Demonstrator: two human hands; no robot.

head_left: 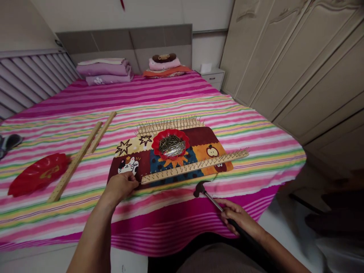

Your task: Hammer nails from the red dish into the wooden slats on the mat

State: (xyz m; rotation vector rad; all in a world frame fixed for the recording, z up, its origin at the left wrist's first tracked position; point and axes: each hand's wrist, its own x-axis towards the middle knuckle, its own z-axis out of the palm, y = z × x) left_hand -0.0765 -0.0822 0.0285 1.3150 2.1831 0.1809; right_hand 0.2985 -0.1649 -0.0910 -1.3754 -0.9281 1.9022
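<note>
My right hand [237, 216] is wrapped around a claw hammer [214, 201], whose dark head hangs over the front edge of the bed. At the left end of a wooden strip [196, 166], my left hand [123, 185] is closed in a pinch on what looks like a thin nail, mostly hidden by the fingers. A row of nails stands up along that strip, which lies across a patterned mat [200, 138]. Behind it, a red scalloped bowl [155, 143] holds many loose nails [172, 146].
More nail-studded strips [173, 123] lie behind the bowl. To the left are two bare wooden strips [75, 167] with holes and a red plate [38, 174]. Dark sandals or similar [10, 144] sit at the far left. Folded bedding [105, 70] is by the headboard; wardrobes [298, 57] stand right.
</note>
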